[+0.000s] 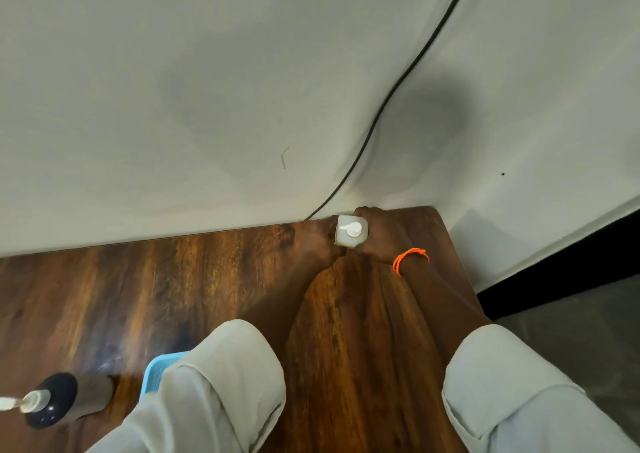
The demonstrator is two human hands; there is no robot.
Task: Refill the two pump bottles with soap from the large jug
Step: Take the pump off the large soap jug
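Gripping the white pump bottle (pixel 350 231) between left hand (pixel 317 241) and right hand (pixel 379 239), seemingly both curled round it, you risk toppling it off the table (pixel 207 279) corner.

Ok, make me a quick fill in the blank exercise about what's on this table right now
1. Both hands hold the white pump bottle at the far edge of the table, next to the ____.
2. The band on the right wrist is ____.
3. The dark pump bottle stands at the near ____ of the table.
4. The tray beside the left sleeve is ____.

Missing words: wall; orange; left; blue
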